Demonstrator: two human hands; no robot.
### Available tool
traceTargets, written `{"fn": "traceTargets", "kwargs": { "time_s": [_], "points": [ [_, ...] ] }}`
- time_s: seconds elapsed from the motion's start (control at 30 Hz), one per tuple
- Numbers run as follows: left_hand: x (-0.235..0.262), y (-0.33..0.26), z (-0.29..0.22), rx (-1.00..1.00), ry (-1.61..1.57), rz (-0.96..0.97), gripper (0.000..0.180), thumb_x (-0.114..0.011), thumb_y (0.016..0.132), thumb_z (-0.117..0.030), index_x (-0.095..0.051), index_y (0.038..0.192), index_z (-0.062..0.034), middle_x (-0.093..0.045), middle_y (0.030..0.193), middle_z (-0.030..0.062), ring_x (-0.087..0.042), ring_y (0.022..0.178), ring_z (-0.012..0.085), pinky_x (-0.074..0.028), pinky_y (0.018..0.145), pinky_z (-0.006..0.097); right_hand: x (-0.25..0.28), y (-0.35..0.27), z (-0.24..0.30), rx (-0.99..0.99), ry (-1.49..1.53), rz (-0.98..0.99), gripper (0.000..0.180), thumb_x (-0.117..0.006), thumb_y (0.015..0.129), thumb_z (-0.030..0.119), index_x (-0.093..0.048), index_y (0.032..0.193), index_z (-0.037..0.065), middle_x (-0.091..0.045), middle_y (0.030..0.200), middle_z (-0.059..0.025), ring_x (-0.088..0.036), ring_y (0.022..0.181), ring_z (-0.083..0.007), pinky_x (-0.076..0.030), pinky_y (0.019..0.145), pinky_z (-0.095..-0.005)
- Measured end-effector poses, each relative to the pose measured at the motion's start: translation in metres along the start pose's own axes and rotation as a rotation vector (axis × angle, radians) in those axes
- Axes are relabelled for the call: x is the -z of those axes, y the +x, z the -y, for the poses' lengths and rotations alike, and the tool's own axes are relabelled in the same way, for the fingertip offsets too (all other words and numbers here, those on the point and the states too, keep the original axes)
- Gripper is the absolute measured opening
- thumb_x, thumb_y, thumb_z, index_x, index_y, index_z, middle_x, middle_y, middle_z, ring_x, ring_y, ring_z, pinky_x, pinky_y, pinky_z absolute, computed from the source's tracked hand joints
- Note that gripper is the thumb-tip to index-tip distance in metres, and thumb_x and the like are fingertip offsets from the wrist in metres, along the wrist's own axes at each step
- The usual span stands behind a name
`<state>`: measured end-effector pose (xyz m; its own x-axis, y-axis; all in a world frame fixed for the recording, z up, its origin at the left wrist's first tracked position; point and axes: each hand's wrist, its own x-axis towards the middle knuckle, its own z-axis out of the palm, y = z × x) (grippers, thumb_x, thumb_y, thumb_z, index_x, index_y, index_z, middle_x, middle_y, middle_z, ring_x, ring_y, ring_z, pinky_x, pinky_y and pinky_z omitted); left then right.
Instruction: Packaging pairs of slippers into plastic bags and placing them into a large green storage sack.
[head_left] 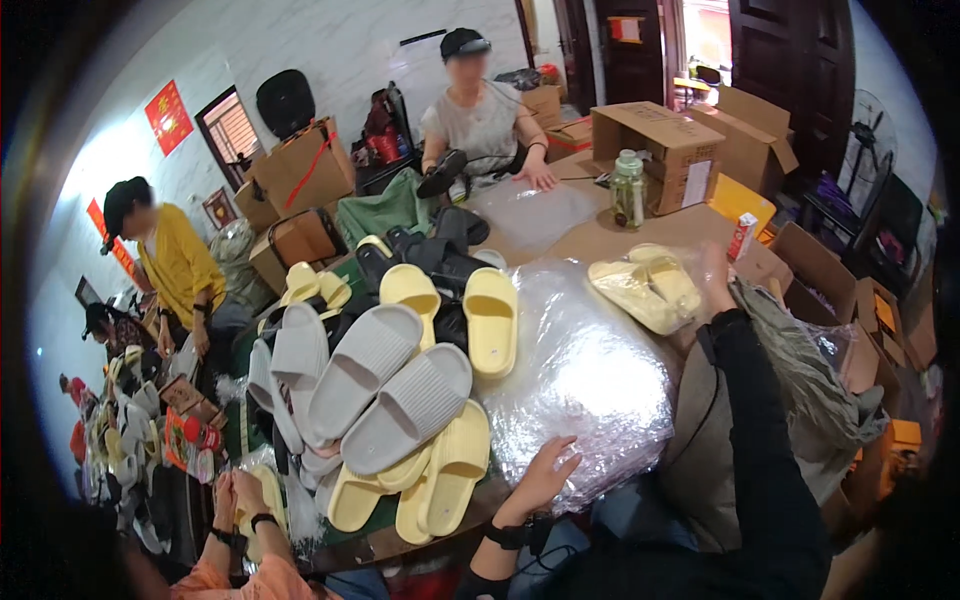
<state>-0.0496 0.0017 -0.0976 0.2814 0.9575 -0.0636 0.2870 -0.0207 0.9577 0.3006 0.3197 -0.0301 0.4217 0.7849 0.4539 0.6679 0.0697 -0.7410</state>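
Observation:
My left hand (pixel 543 481) is open, its fingers apart over the near edge of a shiny stack of clear plastic bags (pixel 585 370). Fingers stretched out, my right hand (pixel 715 280) is at the right side of a pair of yellow slippers (pixel 655 288) in a clear bag. It looks open and slightly blurred; whether it touches the bag is hard to tell. The bagged pair lies at the stack's far right corner. Left of the stack is a heap of loose slippers, with grey slippers (pixel 410 410) on top, yellow slippers (pixel 457 470) below and black ones behind.
A co-worker's hands (pixel 238 495) are at the lower left by a yellow slipper. Across the table a person (pixel 480 120) rests a hand on a plastic sheet (pixel 535 212). A green bottle (pixel 628 190) stands beside an open cardboard box (pixel 655 150). Grey cloth (pixel 800 370) hangs at my right.

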Motion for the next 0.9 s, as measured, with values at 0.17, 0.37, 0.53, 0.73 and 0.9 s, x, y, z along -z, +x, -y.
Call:
{"fn": "traceTargets", "kwargs": {
  "time_s": [0.17, 0.37, 0.53, 0.73, 0.9],
  "points": [
    [-0.004, 0.003, -0.007, -0.057, 0.089, -0.073, 0.042, -0.058, 0.087, -0.028, -0.051, 0.123, -0.0072, -0.042, 0.13, 0.0273, -0.034, 0.127, 0.039, -0.03, 0.103, 0.04, 0.035, 0.052, -0.06, -0.206, 0.398, -0.04, 0.026, -0.047, 0.079, 0.011, -0.058, 0.101, 0.002, -0.061, 0.093, -0.0122, -0.058, 0.088, -0.0266, -0.046, 0.076, -0.0375],
    [-0.007, 0.006, 0.018, -0.019, 0.037, -0.109, 0.042, -0.057, 0.087, -0.029, -0.051, 0.122, -0.0066, -0.052, 0.122, 0.021, -0.038, 0.125, 0.0376, -0.033, 0.101, 0.041, 0.053, 0.006, 0.069, 0.385, -0.128, -0.319, 0.041, -0.055, 0.071, 0.007, -0.055, 0.113, 0.007, -0.056, 0.108, -0.0157, -0.05, 0.107, -0.0314, -0.038, 0.094, -0.0363],
    [-0.002, 0.007, -0.014, -0.13, 0.289, -0.111, 0.041, -0.057, 0.087, -0.023, -0.049, 0.123, -0.004, -0.048, 0.121, 0.0233, -0.046, 0.114, 0.0379, -0.037, 0.096, 0.041, 0.004, -0.085, 0.164, 0.301, 0.39, 0.378, 0.031, -0.06, 0.078, 0.01, -0.056, 0.108, 0.004, -0.06, 0.098, -0.0133, -0.056, 0.086, -0.0237, -0.045, 0.078, -0.0338],
    [-0.005, 0.006, -0.035, -0.14, 0.854, -0.24, 0.046, -0.055, 0.086, -0.034, -0.046, 0.13, -0.0223, -0.03, 0.138, 0.0273, -0.028, 0.127, 0.0448, -0.026, 0.102, 0.052, -0.107, -0.197, 0.184, -0.266, 0.231, 1.094, 0.058, -0.062, 0.084, 0.037, -0.045, 0.119, -0.006, -0.061, 0.09, -0.0133, -0.059, 0.07, -0.0188, -0.05, 0.061, -0.0302],
    [-0.011, 0.002, 0.002, -0.059, 0.961, -0.187, 0.049, -0.057, 0.083, -0.038, -0.047, 0.129, -0.0228, -0.029, 0.137, 0.03, -0.03, 0.125, 0.0473, -0.029, 0.099, 0.055, -0.173, -0.226, 0.185, -0.527, 0.669, 1.082, 0.053, -0.063, 0.084, 0.03, -0.047, 0.116, -0.009, -0.061, 0.093, -0.014, -0.063, 0.072, -0.0211, -0.05, 0.057, -0.0329]
  ]
}}
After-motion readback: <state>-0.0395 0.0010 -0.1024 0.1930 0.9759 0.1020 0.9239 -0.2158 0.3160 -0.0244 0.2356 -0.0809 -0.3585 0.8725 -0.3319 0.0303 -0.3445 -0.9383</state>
